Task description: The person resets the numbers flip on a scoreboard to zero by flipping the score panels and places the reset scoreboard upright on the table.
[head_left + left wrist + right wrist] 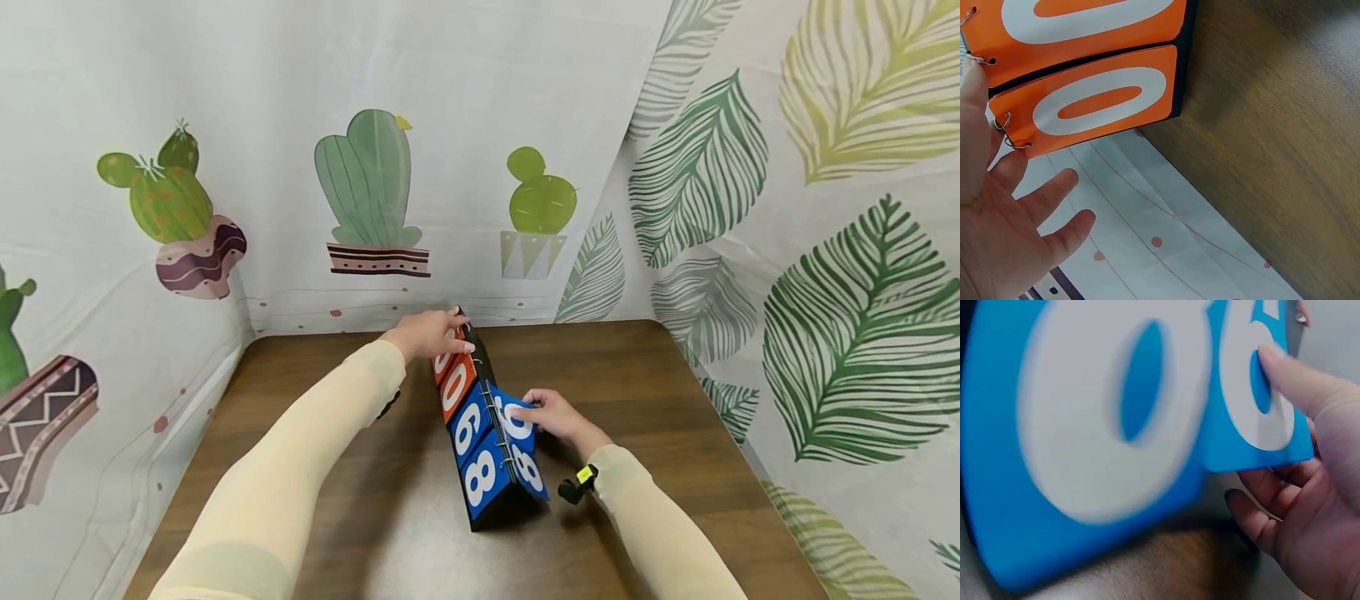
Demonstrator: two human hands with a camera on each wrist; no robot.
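A tabletop flip scoreboard (480,442) stands like a tent on the table, its orange cards (1107,103) at the far end and blue cards (480,479) at the near end. Metal rings bind the cards along the top ridge. My left hand (433,335) grips the ridge at the far end, thumb and index finger at the rings, the other fingers spread beyond the board's end. My right hand (553,414) pinches a blue number card (1266,431) on the right side, thumb over its white digit and fingers behind. That card is lifted away from the board's right face.
The brown wooden table (660,467) lies under the board. Behind its far edge hangs a white cloth (465,83) printed with cacti, and leaf-patterned cloth (697,317) borders the right side. A black wrist strap (579,483) with a yellow tag sits on my right wrist.
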